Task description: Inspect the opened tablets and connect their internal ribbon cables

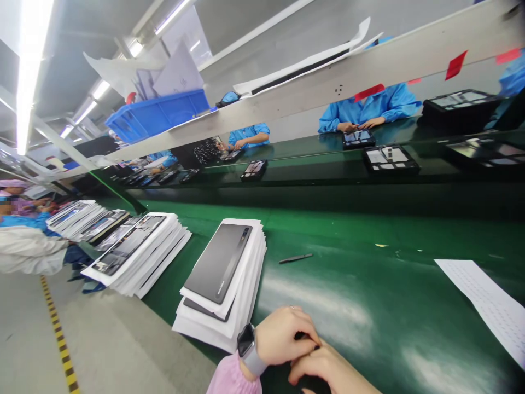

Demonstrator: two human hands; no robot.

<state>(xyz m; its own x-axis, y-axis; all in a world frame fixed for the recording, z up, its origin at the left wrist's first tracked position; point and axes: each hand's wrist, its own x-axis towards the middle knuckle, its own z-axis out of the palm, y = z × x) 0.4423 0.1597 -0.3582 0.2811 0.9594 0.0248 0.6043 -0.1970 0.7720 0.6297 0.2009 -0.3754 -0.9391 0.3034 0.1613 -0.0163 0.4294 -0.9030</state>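
Note:
My left hand, with a grey-banded smartwatch on its wrist and a pink sleeve, is closed with curled fingers at the bottom of the view. Its fingertips touch my right hand, which is also bent and closed, with a bare forearm. Whatever lies between the fingers, if anything, is hidden. Just left of the hands, a dark grey tablet back cover lies on a stack of white sheets, with the edge of another dark panel showing lower down. Beyond my hands a thin black tweezers-like tool rests on the green bench.
Farther left stands another stack of white sheets with a dark panel on top. A printed paper lies at right. Behind runs a raised line carrying black trays, with co-workers in blue sleeves. A blue bin sits on the overhead shelf.

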